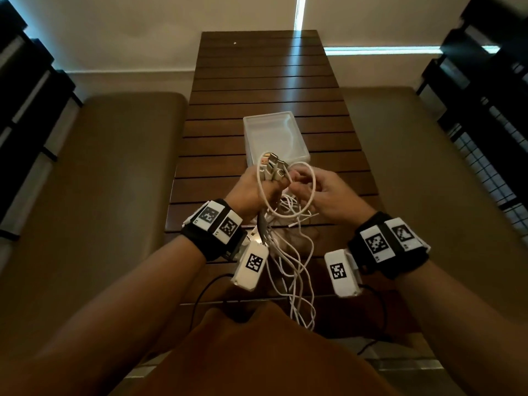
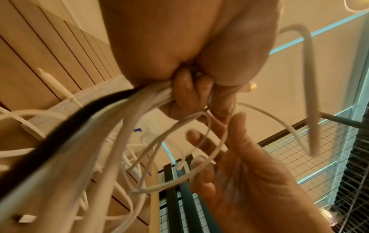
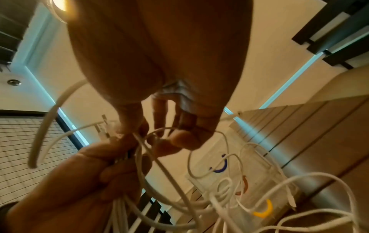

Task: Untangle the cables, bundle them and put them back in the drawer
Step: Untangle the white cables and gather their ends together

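Note:
My left hand (image 1: 255,187) grips a bunch of white cables (image 1: 297,270) in its fist above the near end of the table. Their USB plugs (image 1: 273,166) stick up out of the fist, and the loose lengths hang tangled toward my lap. The curled left fingers (image 2: 188,94) wrap the strands. My right hand (image 1: 321,192) is just to the right and pinches one thin white cable loop (image 1: 310,195) by the plugs, thumb and fingertips (image 3: 180,139) meeting on it. The clear plastic drawer (image 1: 297,147) sits open on the table just beyond both hands.
The slatted wooden table (image 1: 265,81) runs away from me, with padded benches (image 1: 120,155) on either side. Coloured rubber bands (image 3: 264,209) lie in the clear drawer (image 3: 279,178). Black leads (image 1: 200,292) trail from the wrist cameras. Dark metal shelving (image 1: 485,110) stands at the right.

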Tool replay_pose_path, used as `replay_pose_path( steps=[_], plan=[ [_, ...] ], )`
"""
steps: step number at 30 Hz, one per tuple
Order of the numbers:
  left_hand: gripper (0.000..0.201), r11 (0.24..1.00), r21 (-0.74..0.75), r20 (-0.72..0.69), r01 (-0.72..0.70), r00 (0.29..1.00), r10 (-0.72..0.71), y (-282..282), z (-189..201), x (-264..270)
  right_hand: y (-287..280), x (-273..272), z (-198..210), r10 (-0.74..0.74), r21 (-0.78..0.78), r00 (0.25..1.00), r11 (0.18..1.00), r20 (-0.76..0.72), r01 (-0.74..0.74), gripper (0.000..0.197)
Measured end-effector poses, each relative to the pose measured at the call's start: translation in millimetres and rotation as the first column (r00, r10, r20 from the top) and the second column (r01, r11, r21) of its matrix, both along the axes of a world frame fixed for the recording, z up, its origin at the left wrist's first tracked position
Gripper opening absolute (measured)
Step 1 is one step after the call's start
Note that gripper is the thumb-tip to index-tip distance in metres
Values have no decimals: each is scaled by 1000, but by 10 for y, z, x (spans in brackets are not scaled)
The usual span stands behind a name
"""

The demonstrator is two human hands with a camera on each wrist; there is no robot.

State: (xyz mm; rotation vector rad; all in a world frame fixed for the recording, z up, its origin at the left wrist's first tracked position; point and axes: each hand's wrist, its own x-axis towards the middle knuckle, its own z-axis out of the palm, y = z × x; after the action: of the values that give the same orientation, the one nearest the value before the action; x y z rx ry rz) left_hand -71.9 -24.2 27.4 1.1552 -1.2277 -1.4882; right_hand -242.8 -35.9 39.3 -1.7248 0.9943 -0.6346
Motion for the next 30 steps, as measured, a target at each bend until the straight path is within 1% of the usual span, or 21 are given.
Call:
replay_pose_path(
  steps=[2, 4, 5, 6, 8, 9, 11, 13, 15, 17, 18, 19, 21, 22, 23, 24, 25, 26, 27, 28, 30],
  plan=[
    [13, 996, 30, -54, -85, 995, 87, 6, -20, 54, -33, -40, -91, -47, 20, 999, 999, 8, 47, 19],
    [22, 981, 80, -126, -178, 974, 187, 11, -54, 139, -101, -142, -161, -89, -70, 992, 994, -91, 83, 15],
    [22, 977, 85, -153, -194, 967, 206, 22, -50, 182, -130, -201, -200, -90, -96, 986, 992, -142, 77, 13],
    [20, 974, 71, -165, -214, 961, 223, 31, -36, 218, -163, -271, -259, -93, -85, 978, 993, -186, 78, 13],
    [19, 965, 52, -174, -257, 949, 262, 43, -1, 284, -235, -441, -402, -101, -13, 951, 995, -293, 102, 10],
    [22, 957, 61, -186, -285, 939, 291, 33, 18, 323, -265, -533, -491, -94, 22, 922, 994, -377, 110, 8],
    [30, 939, 81, -211, -333, 915, 343, -12, 28, 432, -287, -701, -677, -69, 57, 816, 991, -574, 124, 7],
    [31, 938, 84, -214, -336, 913, 346, -43, 43, 512, -255, -803, -808, -64, 65, 712, 986, -699, 152, 8],
    [30, 948, 68, -228, -312, 920, 319, -48, 62, 538, -233, -807, -852, -70, 63, 668, 983, -741, 172, 8],
    [34, 957, 53, -296, -285, 911, 288, -38, 125, 507, -229, -781, -806, -79, 51, 641, 982, -764, 182, 5],
    [36, 961, 48, -368, -271, 890, 269, -34, 169, 493, -240, -772, -779, -78, 41, 605, 983, -792, 181, 10],
    [36, 964, 54, -450, -261, 855, 257, -43, 212, 476, -233, -765, -757, -63, 42, 550, 983, -832, 176, 11],
    [35, 965, 64, -583, -255, 775, 243, -71, 311, 468, -193, -745, -692, -54, 12, 413, 988, -909, 156, 3],
    [34, 966, 54, -603, -252, 763, 233, -92, 357, 472, -183, -725, -669, -81, -27, 394, 990, -916, 141, 8],
    [33, 969, 35, -584, -244, 782, 218, -110, 392, 463, -179, -707, -642, -123, -64, 453, 988, -883, 143, 14],
    [31, 974, 8, -528, -225, 827, 195, -123, 424, 436, -182, -670, -607, -180, -100, 591, 981, -786, 165, 21],
    [27, 982, -20, -452, -189, 878, 159, -133, 452, 394, -178, -608, -556, -236, -125, 746, 971, -622, 204, 31],
    [23, 988, -34, -378, -147, 917, 124, -137, 474, 340, -185, -528, -479, -265, -127, 861, 964, -434, 233, 42],
    [20, 993, -29, -323, -112, 941, 97, -147, 483, 281, -189, -446, -378, -243, -98, 929, 970, -278, 224, 51],
    [20, 997, -17, -294, -77, 953, 69, -154, 492, 223, -200, -369, -288, -186, -29, 969, 982, -161, 184, 57],
    [22, 1000, -9, -278, -28, 960, 25, -172, 482, 120, -183, -227, -117, -47, 121, 999, 991, -28, 50, 58]
  ],
)
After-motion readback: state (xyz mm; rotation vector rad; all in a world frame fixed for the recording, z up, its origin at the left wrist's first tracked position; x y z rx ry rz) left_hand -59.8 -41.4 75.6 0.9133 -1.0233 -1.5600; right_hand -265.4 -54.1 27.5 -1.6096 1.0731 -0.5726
